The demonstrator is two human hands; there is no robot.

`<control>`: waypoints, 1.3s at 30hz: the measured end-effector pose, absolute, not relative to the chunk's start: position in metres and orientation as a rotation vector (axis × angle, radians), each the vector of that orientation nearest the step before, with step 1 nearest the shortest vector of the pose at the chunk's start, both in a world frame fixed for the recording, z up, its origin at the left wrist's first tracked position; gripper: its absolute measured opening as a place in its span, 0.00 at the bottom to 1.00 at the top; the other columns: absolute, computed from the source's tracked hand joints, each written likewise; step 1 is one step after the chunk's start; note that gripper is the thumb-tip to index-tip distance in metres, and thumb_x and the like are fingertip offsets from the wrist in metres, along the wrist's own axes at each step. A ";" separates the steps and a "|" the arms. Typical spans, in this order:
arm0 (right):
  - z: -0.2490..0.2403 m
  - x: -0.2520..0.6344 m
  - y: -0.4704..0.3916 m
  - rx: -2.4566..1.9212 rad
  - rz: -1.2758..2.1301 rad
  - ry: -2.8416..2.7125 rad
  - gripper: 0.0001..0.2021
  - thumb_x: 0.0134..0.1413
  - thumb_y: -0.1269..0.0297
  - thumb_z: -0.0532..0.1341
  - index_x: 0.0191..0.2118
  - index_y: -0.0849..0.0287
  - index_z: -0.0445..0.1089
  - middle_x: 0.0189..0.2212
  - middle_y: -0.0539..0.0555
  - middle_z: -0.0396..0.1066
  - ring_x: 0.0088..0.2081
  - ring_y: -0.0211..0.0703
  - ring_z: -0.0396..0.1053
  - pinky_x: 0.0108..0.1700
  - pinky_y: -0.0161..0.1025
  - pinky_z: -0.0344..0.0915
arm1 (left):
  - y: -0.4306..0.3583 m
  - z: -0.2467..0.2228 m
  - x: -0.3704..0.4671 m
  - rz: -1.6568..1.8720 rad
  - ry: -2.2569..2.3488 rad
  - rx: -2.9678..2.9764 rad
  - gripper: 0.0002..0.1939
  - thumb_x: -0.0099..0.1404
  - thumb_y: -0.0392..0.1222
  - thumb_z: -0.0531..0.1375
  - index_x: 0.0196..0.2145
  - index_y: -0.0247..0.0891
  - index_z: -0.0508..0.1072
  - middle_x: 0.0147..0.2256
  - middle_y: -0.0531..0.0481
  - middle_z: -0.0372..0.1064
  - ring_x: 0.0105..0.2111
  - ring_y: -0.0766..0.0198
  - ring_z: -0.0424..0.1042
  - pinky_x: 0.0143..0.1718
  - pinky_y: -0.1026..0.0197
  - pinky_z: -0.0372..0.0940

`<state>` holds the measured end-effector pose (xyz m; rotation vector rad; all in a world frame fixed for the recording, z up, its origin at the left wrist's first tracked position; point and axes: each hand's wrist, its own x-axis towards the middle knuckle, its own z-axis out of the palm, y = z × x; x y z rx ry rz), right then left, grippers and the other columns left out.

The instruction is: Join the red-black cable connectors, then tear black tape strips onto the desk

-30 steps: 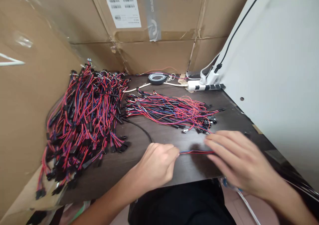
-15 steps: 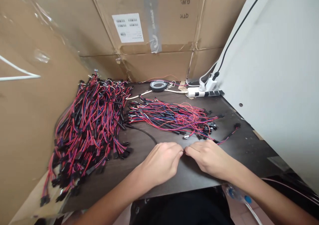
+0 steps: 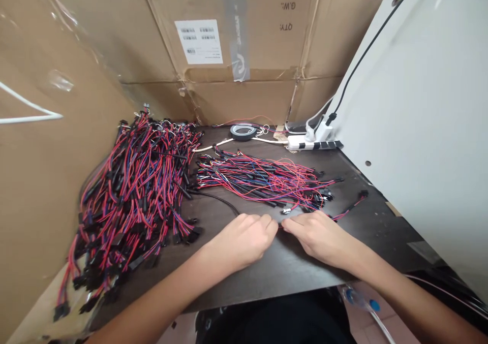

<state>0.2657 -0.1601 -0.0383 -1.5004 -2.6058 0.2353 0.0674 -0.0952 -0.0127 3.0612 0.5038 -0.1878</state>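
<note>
My left hand (image 3: 247, 238) is closed on a wire harness, whose black cable (image 3: 217, 197) runs out to the upper left. My right hand (image 3: 318, 236) pinches the same harness close beside it, and a short bit of wire shows between the fingertips. Beyond the right hand, red and blue wires (image 3: 346, 212) come out and end in a black connector (image 3: 363, 194). The fingers hide the middle of the harness. Just past my hands lies a bundle of red, blue and black wire harnesses (image 3: 259, 176), with a white-tipped connector (image 3: 285, 210) at its near edge.
A large heap of wire harnesses (image 3: 145, 181) covers the table's left side. At the back are a roll of black tape (image 3: 244, 132) and a white power strip (image 3: 305, 142) with plugs. Cardboard (image 3: 263, 100) stands behind, a white panel (image 3: 419, 105) on the right.
My fingertips have drawn slightly apart, showing a little reddish wire between them. Both hands stay in nearly the same place, and the view has shifted slightly.
</note>
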 end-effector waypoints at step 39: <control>-0.049 0.385 -0.002 -1.876 -0.249 -2.019 0.09 0.58 0.69 0.53 0.35 0.60 0.71 0.38 0.59 0.70 0.35 0.50 0.66 0.34 0.41 0.56 | -0.083 -0.032 0.056 0.255 0.672 2.694 0.10 0.69 0.33 0.45 0.32 0.38 0.63 0.25 0.52 0.66 0.24 0.62 0.66 0.27 0.61 0.53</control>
